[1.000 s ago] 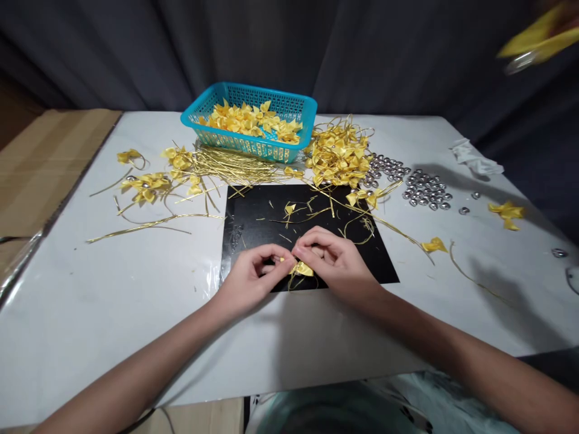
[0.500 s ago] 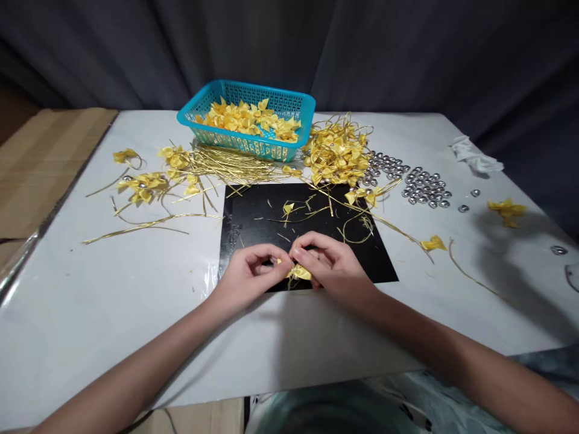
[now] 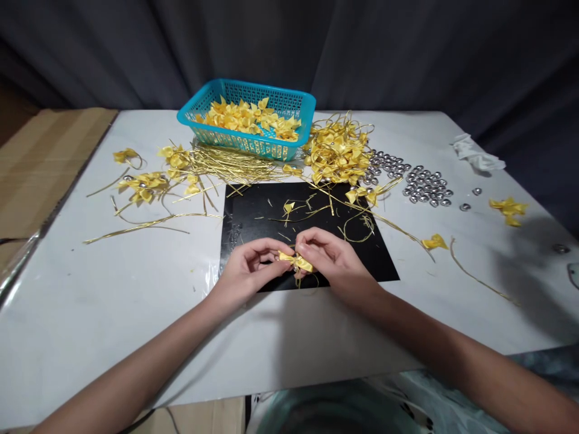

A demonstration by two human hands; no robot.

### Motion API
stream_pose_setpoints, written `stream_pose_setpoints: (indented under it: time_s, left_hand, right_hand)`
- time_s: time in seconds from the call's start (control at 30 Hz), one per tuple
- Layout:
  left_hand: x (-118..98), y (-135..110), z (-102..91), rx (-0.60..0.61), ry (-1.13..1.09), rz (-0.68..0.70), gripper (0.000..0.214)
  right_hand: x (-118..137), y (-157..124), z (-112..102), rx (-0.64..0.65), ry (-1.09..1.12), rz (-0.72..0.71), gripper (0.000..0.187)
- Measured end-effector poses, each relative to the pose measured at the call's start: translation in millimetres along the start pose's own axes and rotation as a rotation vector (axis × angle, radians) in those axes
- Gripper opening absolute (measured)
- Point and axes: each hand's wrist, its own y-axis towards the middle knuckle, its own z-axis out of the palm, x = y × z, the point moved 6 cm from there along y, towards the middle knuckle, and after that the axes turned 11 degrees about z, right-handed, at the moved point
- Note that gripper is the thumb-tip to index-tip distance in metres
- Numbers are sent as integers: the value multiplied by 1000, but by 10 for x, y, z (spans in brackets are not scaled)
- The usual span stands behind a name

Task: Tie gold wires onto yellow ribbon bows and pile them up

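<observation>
Over the near part of a black mat [image 3: 253,223], my two hands meet at a small yellow ribbon bow [image 3: 302,263] with gold cord at its middle. My left hand [image 3: 256,265] pinches the bow's left end between thumb and fingers. My right hand [image 3: 332,256] is closed at the bow's right side, thumb and forefinger together near the cord; part of the grip is hidden. Thin gold cord ends hang below the bow. A loose yellow ribbon piece [image 3: 288,207] and cord snippets lie on the mat beyond my hands.
A blue basket [image 3: 246,144] of yellow ribbon pieces stands at the back. Before it lie gold cords [image 3: 235,166]; to its right are a bow pile [image 3: 337,150] and silver beads [image 3: 425,185]. More bows [image 3: 143,187] lie left. Crumpled white tissue [image 3: 477,154] sits far right.
The bow has come up slightly and turned, so more of its face shows between my fingers. My right hand has shifted a little; both hands still grip.
</observation>
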Motion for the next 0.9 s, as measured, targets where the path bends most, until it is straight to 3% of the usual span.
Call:
stream_pose_setpoints:
  time_s: [0.4,0.53,0.73,0.9]
  left_hand:
    - [-57,2,2,-39,94,-18,11]
    - [-7,-8,-10,-63,162,-34,14]
    - [-84,2,-18,-61,340,158,8]
    - [-99,0,-27,-54,409,194,9]
  right_hand:
    - [22,30,-14,-20,-34,-47,24]
    - [-2,30,-18,-43,-20,3,28]
    - [18,30,-13,-60,-111,-11,23]
    - [99,30,-23,-75,-318,-114,15]
